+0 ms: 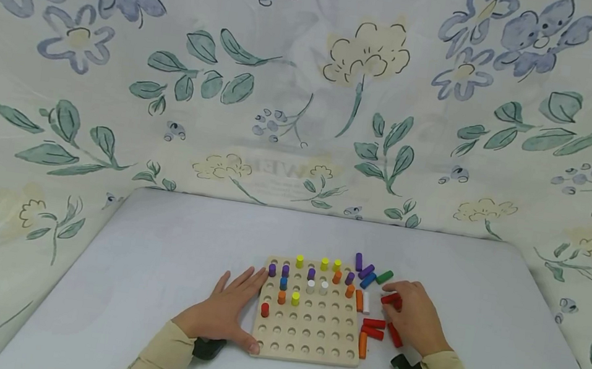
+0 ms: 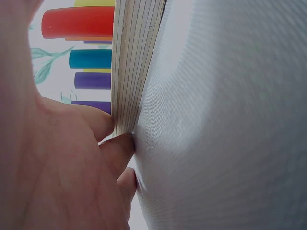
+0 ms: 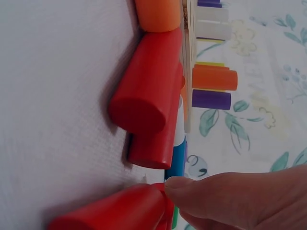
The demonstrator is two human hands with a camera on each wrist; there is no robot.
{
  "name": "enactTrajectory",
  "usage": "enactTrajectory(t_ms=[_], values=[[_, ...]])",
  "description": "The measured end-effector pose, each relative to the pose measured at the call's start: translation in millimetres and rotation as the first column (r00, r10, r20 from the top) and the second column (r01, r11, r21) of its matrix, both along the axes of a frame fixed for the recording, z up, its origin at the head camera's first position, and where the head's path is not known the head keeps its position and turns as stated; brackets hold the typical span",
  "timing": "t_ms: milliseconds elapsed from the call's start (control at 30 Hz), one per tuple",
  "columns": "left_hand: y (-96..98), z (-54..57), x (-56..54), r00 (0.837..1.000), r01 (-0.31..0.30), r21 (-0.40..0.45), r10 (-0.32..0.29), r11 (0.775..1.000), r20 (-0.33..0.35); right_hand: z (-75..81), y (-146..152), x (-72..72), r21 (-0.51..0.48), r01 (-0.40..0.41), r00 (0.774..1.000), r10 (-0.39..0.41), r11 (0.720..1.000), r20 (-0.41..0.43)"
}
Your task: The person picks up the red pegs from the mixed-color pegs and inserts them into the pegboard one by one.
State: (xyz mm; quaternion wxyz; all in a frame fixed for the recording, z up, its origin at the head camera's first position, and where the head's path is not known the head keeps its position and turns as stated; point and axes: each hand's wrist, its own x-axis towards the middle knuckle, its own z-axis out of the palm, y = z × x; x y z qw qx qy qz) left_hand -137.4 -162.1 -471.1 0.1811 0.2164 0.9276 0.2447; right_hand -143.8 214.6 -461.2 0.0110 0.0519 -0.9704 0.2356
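A wooden pegboard (image 1: 311,342) with rows of round holes lies on the table, coloured pegs standing in its farther rows and a red peg (image 1: 265,310) at its left side. My left hand (image 1: 222,315) rests along the board's left edge, fingers spread, thumb at the near corner; in the left wrist view its fingertips touch the layered wooden side (image 2: 129,72). To the right of the board, my right hand (image 1: 415,319) pinches a loose red peg (image 1: 390,299) between thumb and fingers. Another red peg (image 3: 110,211) lies just beside the thumb in the right wrist view.
Loose pegs lie along the board's right side: red pegs (image 1: 374,324), an orange peg (image 1: 363,345), a white peg (image 1: 367,303), a green peg (image 1: 385,277), a blue peg (image 1: 368,280) and purple ones (image 1: 359,262). A flowered cloth (image 1: 298,85) hangs behind the white table (image 1: 184,226).
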Motion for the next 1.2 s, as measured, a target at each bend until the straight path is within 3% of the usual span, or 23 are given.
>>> enactTrajectory(t_ms=[533,1200], values=[[-1.0,-3.1,0.1,1.0,0.004,-0.011,-0.004,1.0,-0.008,-10.9,6,-4.4,-0.001,-0.035,0.999,0.035,0.999,-0.035],[0.3,0.8,0.8,1.0,-0.002,-0.023,0.002,1.0,-0.008,-6.3,2,-1.6,0.04,-0.039,0.999,0.039,0.998,-0.013]])
